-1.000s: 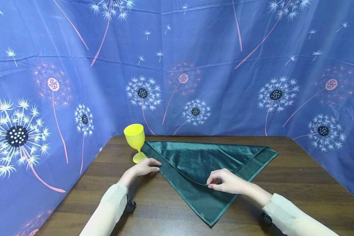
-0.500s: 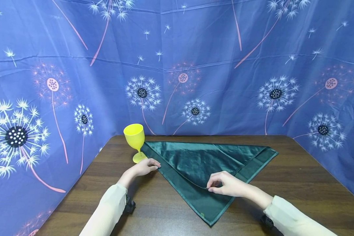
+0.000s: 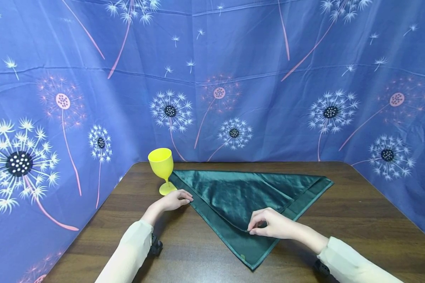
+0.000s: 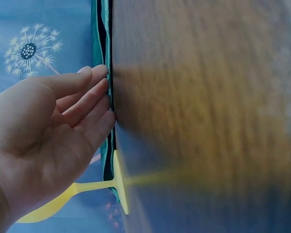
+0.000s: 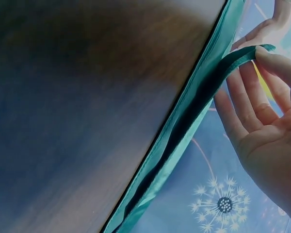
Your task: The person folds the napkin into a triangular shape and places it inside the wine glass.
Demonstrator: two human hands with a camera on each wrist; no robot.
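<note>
A dark green satin cloth point(image 3: 233, 192) lies on the table, its upper layer folded over toward the near corner. My right hand point(image 3: 270, 224) pinches the corner of that upper layer, held slightly raised above the lower layer. In the right wrist view the thumb of the right hand point(image 5: 271, 107) presses the lifted edge against the fingers. My left hand point(image 3: 173, 200) rests at the cloth's left edge. Its fingers are loosely extended, with the fingertips touching the edge in the left wrist view, where the left hand point(image 4: 53, 121) grips nothing.
Just behind my left hand a yellow goblet point(image 3: 161, 165) stands upright, close to the cloth's far left corner. The brown wooden table point(image 3: 357, 220) ends at a blue curtain point(image 3: 269, 98) with dandelion prints, which hangs at the back and sides.
My right hand has drawn the pinched corner of the cloth nearer to the front corner, so less of the lower layer shows. My left hand has stayed about where it was.
</note>
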